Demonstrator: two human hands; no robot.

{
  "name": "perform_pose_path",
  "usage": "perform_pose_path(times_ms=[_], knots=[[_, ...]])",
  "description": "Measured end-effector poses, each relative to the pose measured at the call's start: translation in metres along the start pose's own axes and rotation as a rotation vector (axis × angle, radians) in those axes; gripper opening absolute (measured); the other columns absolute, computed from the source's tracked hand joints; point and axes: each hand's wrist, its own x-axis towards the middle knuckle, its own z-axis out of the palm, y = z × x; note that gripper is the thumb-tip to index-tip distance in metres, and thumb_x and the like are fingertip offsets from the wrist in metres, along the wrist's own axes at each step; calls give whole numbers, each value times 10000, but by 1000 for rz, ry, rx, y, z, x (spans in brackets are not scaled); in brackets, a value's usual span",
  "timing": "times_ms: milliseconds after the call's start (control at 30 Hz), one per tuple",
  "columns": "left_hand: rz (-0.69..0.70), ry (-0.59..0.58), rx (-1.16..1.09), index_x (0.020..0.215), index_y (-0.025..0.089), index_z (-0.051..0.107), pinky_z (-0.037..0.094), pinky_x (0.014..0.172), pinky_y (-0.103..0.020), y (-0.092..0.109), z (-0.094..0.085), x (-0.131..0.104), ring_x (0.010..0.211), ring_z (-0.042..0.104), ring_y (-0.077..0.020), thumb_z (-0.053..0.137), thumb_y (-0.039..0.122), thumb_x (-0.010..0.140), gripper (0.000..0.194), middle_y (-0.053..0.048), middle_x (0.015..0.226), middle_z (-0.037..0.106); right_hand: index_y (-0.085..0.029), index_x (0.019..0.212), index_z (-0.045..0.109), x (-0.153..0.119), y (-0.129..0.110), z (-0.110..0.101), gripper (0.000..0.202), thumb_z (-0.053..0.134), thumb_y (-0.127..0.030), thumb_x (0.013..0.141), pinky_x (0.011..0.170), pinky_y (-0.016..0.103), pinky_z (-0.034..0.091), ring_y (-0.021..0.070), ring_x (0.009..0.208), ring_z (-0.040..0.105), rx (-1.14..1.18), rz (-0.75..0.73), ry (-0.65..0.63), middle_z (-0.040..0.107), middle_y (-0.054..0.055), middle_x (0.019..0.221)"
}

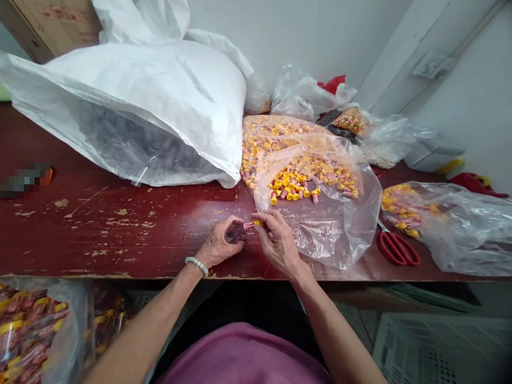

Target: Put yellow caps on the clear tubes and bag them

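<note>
My left hand (220, 242), with a bead bracelet at its wrist, is wrapped round some clear plastic tubes (234, 233) whose round openings face right. Between the fingertips of my right hand (276, 238) is a small yellow-capped piece (251, 224) with a pink-and-white body, close to the tube openings. Just beyond my hands, a pile of similar yellow-capped pieces (291, 185) spills from a clear plastic bag (358, 230). To the left, a big white sack (171, 86) lies open towards me, full of clear tubes (135, 141).
Red-handled scissors (398, 249) and another clear bag (475, 230) lie on the right of the dark red table (67, 229). A pixelated object (23, 180) rests at the left. Below are a bag of filled tubes (16, 334) and a grey crate (444, 353). A cardboard box (51, 19) stands behind.
</note>
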Motion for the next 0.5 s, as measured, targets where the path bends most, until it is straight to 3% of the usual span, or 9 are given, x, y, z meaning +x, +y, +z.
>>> perform_pose_path(times_ms=[267, 367, 500], knots=[[41, -11, 82, 977, 175, 562, 461, 687, -239, -1, -2, 1, 734, 588, -143, 618, 158, 648, 334, -21, 839, 639, -199, 1207, 480, 3, 5, 3, 365, 479, -149, 845, 823, 314, 493, 159, 899, 582, -62, -38, -61, 600, 75, 1025], [43, -13, 135, 969, 159, 556, 454, 669, -234, -1, -2, 1, 707, 575, -132, 609, 151, 648, 326, -10, 806, 625, -187, 1072, 546, 1, 9, 6, 319, 411, -61, 811, 846, 331, 486, 170, 965, 559, -91, -44, 3, 555, 93, 1072], [74, -11, 133, 956, 158, 555, 454, 670, -225, -1, -2, 2, 717, 575, -125, 591, 127, 650, 309, -7, 814, 621, -193, 993, 594, -5, 13, 20, 386, 373, 9, 749, 889, 369, 467, 195, 1047, 505, -185, -148, -22, 516, 97, 1093]])
